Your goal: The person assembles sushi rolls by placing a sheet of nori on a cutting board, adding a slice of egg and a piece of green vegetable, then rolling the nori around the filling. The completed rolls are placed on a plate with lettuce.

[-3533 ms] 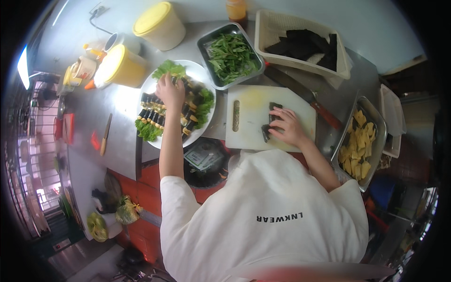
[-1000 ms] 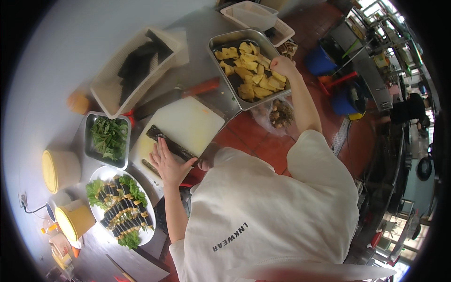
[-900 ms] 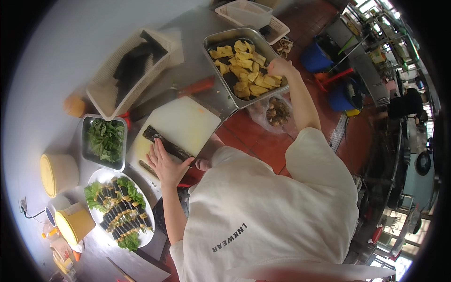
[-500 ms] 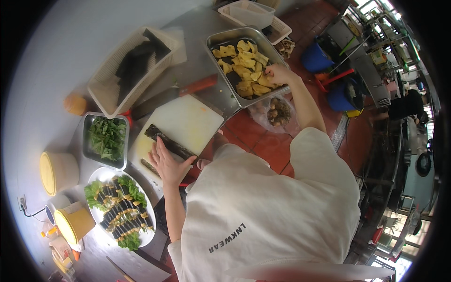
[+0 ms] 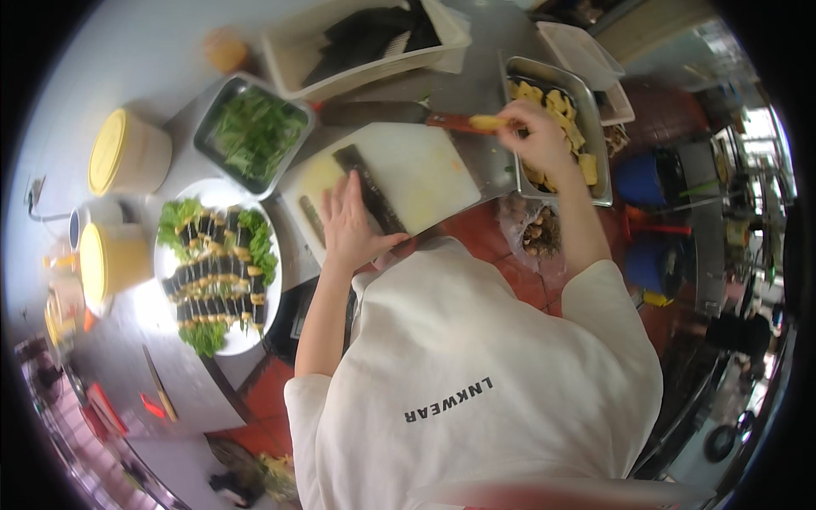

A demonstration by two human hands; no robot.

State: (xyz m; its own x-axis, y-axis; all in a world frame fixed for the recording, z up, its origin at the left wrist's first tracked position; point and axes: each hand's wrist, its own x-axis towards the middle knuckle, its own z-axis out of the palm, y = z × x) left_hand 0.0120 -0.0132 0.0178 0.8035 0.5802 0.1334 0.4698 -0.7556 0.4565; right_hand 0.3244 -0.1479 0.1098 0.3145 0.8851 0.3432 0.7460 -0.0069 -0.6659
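Note:
My left hand lies with fingers spread on a long, thin black strip, possibly seaweed, on a white cutting board. A shorter dark strip lies left of it on the board. Above the board's right side, my right hand pinches a flat yellow piece of food, whose exact kind I cannot tell. That hand is over the near-left part of a metal tray holding more yellow pieces. Behind the board lies a cleaver with a red-brown handle.
A metal tray of green leaves stands left of the board. Nearer is a white oval plate with black rolls on lettuce. A cream basket holds black sheets. Yellow-lidded tubs line the left. A plastic bag is below the tray.
My right hand has lifted a yellow piece out of the tray and brought it leftward toward the board. My left hand stays on the black strip. The whole view has turned and shifted.

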